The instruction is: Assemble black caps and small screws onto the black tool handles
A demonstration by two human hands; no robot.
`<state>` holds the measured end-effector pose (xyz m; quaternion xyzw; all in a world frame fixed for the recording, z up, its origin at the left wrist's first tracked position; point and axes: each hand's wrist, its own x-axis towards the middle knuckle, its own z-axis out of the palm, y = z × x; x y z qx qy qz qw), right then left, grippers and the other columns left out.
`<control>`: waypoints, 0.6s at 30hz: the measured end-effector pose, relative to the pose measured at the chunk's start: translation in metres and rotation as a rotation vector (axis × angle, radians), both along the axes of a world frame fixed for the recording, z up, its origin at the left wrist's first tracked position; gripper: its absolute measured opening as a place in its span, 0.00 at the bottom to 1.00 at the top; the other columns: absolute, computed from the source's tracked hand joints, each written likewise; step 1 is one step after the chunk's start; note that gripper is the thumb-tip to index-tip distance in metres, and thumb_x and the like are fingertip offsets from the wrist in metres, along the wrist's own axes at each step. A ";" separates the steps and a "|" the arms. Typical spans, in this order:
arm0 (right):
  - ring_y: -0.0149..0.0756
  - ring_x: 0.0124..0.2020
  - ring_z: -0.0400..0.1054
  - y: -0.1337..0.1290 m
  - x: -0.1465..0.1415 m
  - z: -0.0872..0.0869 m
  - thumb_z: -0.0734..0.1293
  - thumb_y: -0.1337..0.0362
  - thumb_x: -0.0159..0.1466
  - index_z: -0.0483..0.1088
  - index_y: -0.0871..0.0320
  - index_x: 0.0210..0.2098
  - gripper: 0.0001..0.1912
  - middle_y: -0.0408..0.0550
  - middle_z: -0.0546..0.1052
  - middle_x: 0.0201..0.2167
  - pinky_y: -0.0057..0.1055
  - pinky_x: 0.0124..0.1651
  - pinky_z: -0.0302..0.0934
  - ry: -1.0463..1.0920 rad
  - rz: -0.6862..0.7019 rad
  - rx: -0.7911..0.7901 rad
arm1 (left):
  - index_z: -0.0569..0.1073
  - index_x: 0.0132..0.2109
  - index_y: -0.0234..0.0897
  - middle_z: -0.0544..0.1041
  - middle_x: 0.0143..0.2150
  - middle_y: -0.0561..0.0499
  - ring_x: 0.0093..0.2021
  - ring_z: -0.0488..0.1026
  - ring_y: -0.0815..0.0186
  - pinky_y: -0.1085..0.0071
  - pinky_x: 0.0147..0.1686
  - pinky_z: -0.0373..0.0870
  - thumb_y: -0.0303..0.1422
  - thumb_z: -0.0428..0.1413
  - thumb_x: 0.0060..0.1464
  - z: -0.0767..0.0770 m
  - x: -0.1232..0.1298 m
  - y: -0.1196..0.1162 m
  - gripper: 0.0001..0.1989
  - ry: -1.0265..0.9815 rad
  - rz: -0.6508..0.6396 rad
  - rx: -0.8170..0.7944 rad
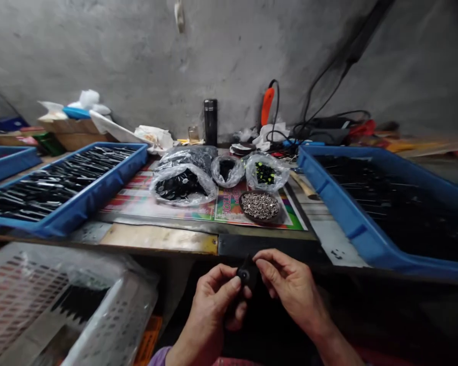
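Observation:
Below the front edge of the bench, my left hand (216, 305) pinches a small black part (245, 275) with a round face between thumb and fingers. My right hand (290, 287) is at the right side of that part, thumb and forefinger pressed together by its upper end; whatever they grip is too small to make out. On the bench in front are a dish of small metal screws (260, 206), a plastic bag of black pieces (181, 185), a smaller bag of dark pieces (227, 170) and a bag of black and yellow-green pieces (266, 173).
A blue tray (95, 190) of long dark parts is at the left, another blue tray (351, 213) of black parts at the right. A white crate (110, 310) lies low at the left. Behind stand a black flask (210, 122) and an orange-handled tool (267, 105) with a cord.

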<state>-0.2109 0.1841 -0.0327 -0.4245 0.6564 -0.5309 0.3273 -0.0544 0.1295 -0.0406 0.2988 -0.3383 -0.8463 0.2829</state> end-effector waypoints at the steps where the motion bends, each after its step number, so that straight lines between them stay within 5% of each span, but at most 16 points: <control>1: 0.27 0.17 0.56 -0.001 0.000 0.000 0.64 0.50 0.63 0.73 0.60 0.36 0.18 0.38 0.64 0.18 0.22 0.19 0.53 0.010 0.007 0.004 | 0.68 0.37 0.35 0.77 0.27 0.52 0.15 0.62 0.78 0.83 0.13 0.50 0.38 0.66 0.50 0.000 0.001 -0.001 0.16 0.018 0.000 0.034; 11: 0.27 0.15 0.60 -0.011 -0.020 0.012 0.64 0.52 0.63 0.73 0.59 0.36 0.16 0.39 0.67 0.19 0.22 0.18 0.55 0.173 0.036 0.018 | 0.66 0.35 0.36 0.77 0.26 0.53 0.15 0.62 0.78 0.83 0.12 0.48 0.40 0.69 0.45 0.001 0.006 -0.007 0.20 0.027 -0.003 0.116; 18: 0.34 0.20 0.68 -0.054 -0.080 0.044 0.59 0.54 0.65 0.74 0.59 0.37 0.16 0.44 0.74 0.23 0.28 0.25 0.63 0.728 -0.056 -0.009 | 0.70 0.31 0.34 0.76 0.21 0.53 0.15 0.66 0.77 0.81 0.17 0.54 0.45 0.72 0.36 -0.009 0.004 -0.018 0.24 -0.061 0.074 0.061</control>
